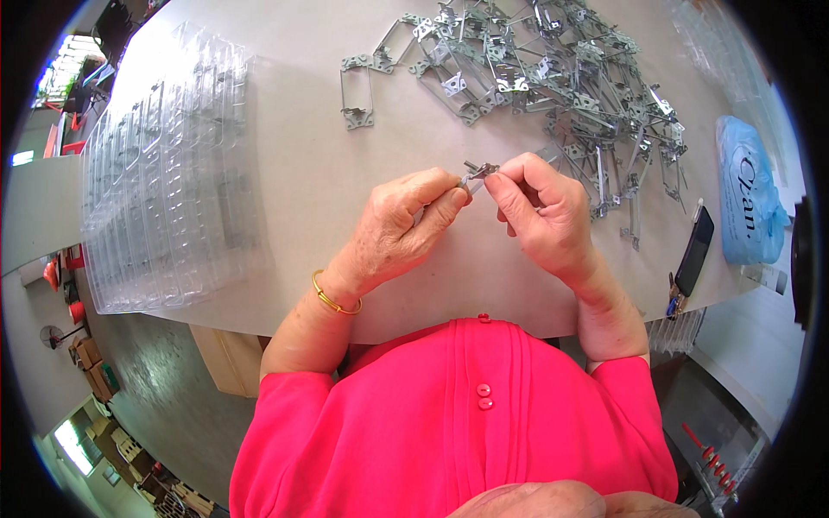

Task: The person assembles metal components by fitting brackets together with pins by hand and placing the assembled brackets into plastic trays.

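Between my two hands, over the middle of the table, is a small metal bracket piece (485, 170). My left hand (401, 216), with a gold bangle at its wrist, pinches one end between thumb and fingers. The other end is gripped by the thumb and index finger of my right hand (544, 203). Much of the piece is hidden by fingertips. Beyond my right hand lies a tangled heap of silvery metal bracket frames (587, 99), with thin rods joining flat punched plates. One such frame (357, 118) lies at the heap's left side.
Stacked clear plastic trays (173, 181) cover the table's left side. On the right are a black phone (695, 250), keys (675, 298) by its lower end, and a blue plastic bag (748, 194). More clear plastic (725, 52) lies at the far right. The pale tabletop (302, 181) curves in front of me.
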Action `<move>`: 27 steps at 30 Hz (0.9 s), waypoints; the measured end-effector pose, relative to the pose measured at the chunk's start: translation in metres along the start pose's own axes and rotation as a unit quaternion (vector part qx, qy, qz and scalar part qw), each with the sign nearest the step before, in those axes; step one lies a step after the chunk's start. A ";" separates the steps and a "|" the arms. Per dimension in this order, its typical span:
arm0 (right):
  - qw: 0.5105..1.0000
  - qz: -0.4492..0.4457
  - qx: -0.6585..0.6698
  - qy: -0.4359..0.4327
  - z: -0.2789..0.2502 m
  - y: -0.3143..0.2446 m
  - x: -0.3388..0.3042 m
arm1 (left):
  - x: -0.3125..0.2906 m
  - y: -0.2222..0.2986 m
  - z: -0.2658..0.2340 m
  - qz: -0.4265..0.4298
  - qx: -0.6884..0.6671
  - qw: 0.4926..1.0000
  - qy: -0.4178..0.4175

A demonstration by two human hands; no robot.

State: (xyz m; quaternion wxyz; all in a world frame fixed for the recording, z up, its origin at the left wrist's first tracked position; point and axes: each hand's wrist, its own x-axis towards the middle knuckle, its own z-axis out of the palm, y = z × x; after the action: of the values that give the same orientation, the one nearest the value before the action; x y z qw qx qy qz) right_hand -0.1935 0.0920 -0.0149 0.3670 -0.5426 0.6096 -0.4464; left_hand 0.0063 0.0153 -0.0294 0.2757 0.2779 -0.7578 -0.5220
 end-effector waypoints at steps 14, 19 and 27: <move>0.999 0.023 0.049 0.001 -0.003 -0.004 0.000 | -0.002 0.001 -0.002 -0.061 -0.045 0.997 0.027; 0.997 0.024 0.074 0.014 -0.008 -0.002 0.003 | 0.003 0.005 -0.007 -0.175 -0.221 0.959 0.033; 0.994 -0.050 0.082 0.053 -0.003 0.001 0.005 | 0.002 0.003 -0.012 -0.191 -0.246 0.947 -0.076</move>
State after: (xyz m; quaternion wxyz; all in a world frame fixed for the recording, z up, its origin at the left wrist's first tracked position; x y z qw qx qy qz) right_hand -0.1978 0.0872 -0.0147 0.3545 -0.5164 0.5614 -0.5409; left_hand 0.0129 0.0076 -0.0227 0.1722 0.3008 -0.5573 -0.7545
